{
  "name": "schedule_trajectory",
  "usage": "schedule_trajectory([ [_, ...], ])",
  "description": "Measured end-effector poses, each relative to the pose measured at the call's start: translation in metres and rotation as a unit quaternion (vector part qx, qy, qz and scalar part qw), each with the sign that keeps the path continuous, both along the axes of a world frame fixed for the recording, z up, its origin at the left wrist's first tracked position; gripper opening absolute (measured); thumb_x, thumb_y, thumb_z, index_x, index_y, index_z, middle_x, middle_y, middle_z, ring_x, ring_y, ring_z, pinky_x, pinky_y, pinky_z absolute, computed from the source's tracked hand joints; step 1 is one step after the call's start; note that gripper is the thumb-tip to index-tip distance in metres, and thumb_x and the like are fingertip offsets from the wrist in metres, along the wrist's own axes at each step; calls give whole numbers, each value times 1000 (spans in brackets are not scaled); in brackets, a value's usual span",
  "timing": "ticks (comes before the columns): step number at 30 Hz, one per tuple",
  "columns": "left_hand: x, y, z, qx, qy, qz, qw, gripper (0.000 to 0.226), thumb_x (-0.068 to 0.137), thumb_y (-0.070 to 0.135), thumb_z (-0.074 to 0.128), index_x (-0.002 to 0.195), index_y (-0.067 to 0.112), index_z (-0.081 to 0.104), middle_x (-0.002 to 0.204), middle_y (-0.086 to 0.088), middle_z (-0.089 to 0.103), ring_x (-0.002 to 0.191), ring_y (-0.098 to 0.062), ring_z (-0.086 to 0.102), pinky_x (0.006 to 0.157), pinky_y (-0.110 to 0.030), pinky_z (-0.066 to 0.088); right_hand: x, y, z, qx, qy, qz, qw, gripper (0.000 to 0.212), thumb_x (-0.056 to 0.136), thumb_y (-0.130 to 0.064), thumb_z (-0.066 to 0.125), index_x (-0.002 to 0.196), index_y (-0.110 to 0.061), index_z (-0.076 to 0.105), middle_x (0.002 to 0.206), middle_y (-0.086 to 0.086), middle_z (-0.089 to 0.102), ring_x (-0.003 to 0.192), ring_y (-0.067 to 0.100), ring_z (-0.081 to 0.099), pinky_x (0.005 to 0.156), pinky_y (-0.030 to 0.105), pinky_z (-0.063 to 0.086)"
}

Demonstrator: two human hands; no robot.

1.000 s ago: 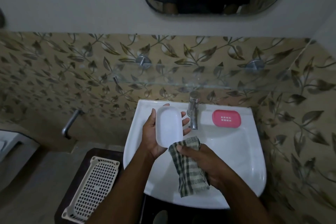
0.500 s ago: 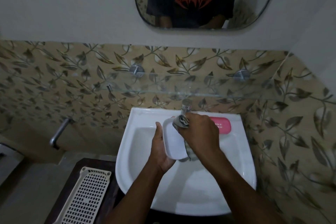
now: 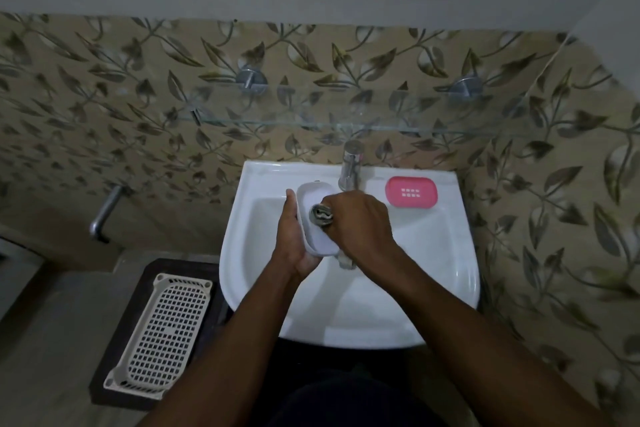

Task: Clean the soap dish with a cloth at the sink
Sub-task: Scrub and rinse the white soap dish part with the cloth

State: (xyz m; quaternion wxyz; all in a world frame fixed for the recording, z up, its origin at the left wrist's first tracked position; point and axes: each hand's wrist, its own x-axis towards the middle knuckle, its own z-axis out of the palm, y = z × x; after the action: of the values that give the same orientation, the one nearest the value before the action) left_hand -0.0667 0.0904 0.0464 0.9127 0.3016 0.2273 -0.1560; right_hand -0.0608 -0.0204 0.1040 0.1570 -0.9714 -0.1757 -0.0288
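Over the white sink (image 3: pixel 433 253) my left hand (image 3: pixel 294 239) holds a white oval soap dish (image 3: pixel 313 201) by its left edge and underside, tilted towards me. My right hand (image 3: pixel 360 222) grips a bunched checked cloth (image 3: pixel 322 213) and presses it into the hollow of the dish. A tail of the cloth hangs below my right wrist. A pink soap dish part (image 3: pixel 411 191) with small drain holes lies on the sink's back right rim.
A chrome tap (image 3: pixel 351 165) stands at the back of the sink, just behind my hands. A glass shelf (image 3: pixel 311 121) runs along the leaf-patterned tiles. A cream perforated basket (image 3: pixel 161 329) sits on a dark stool at lower left. A wall tap (image 3: pixel 104 215) sticks out at left.
My right hand brought the cloth up from below the dish and pushed it into the dish, then slid it lower along the inside. My left hand kept hold of the dish.
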Motion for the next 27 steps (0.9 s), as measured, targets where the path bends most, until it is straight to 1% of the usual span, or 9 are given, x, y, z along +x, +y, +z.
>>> schedule_trajectory([
  [3, -3, -6, 3, 17, -9, -31, 999, 64, 98, 64, 26, 110, 15, 65, 95, -11, 77, 84, -26, 74, 79, -42, 55, 6, 2, 1, 34, -26, -92, 995, 12, 88, -20, 62, 94, -17, 72, 91, 6, 73, 84, 27, 68, 69, 33, 54],
  [7, -3, -11, 0, 35, -12, -26, 999, 57, 101, 57, 24, 108, 15, 63, 91, -8, 77, 79, -21, 76, 68, -35, 61, 1, 16, 0, 111, -8, -88, 990, 15, 91, -24, 60, 91, -18, 73, 89, 3, 73, 84, 22, 68, 72, 29, 49],
  [9, -4, -9, -4, 29, -22, -3, 999, 59, 101, 56, 24, 104, 17, 68, 93, -8, 77, 85, -23, 73, 75, -37, 59, -5, 14, -1, 106, 50, -45, 992, 19, 92, -28, 56, 87, -19, 72, 86, 0, 71, 83, 20, 66, 72, 30, 48],
  [12, -5, -3, -6, 27, -19, -1, 999, 65, 99, 61, 25, 96, 23, 77, 93, -9, 77, 94, -28, 67, 84, -45, 51, -9, 2, -9, 48, 67, -17, 996, 17, 90, -31, 57, 85, -22, 71, 83, -2, 70, 80, 20, 66, 66, 29, 48],
  [15, -5, -3, -3, 47, -14, -12, 999, 56, 99, 60, 26, 106, 22, 66, 92, -8, 77, 91, -26, 67, 82, -44, 53, -10, -2, -10, 56, 39, -86, 994, 13, 89, -28, 65, 92, -18, 72, 89, 3, 73, 80, 22, 68, 67, 27, 49],
  [19, -8, -12, 2, 60, -10, -38, 997, 57, 102, 55, 22, 103, 16, 64, 92, -8, 75, 91, -24, 66, 84, -40, 50, -9, 10, -2, 118, -12, -143, 982, 14, 90, -23, 64, 95, -15, 74, 90, 7, 74, 81, 26, 69, 66, 29, 50],
  [21, -8, -10, 0, 50, -14, -23, 998, 58, 101, 56, 24, 103, 16, 66, 90, -9, 76, 86, -24, 70, 84, -41, 50, -13, 15, -7, 125, 56, -108, 985, 15, 91, -25, 60, 93, -15, 72, 92, 6, 73, 86, 25, 67, 74, 32, 51],
  [24, -6, 0, -8, 17, -6, 14, 1000, 62, 97, 63, 28, 98, 21, 74, 91, -12, 76, 80, -27, 74, 85, -47, 51, -24, 12, -20, 102, 146, -52, 983, 19, 90, -22, 65, 102, -9, 72, 103, 12, 71, 100, 28, 65, 91, 34, 49],
  [27, -5, 3, -9, 35, 0, 17, 999, 56, 96, 66, 28, 113, 27, 65, 105, -12, 71, 96, -30, 66, 86, -49, 51, -29, -2, -20, 32, 71, -46, 996, 13, 90, -22, 63, 97, -14, 72, 94, 7, 73, 86, 24, 68, 76, 29, 53],
])
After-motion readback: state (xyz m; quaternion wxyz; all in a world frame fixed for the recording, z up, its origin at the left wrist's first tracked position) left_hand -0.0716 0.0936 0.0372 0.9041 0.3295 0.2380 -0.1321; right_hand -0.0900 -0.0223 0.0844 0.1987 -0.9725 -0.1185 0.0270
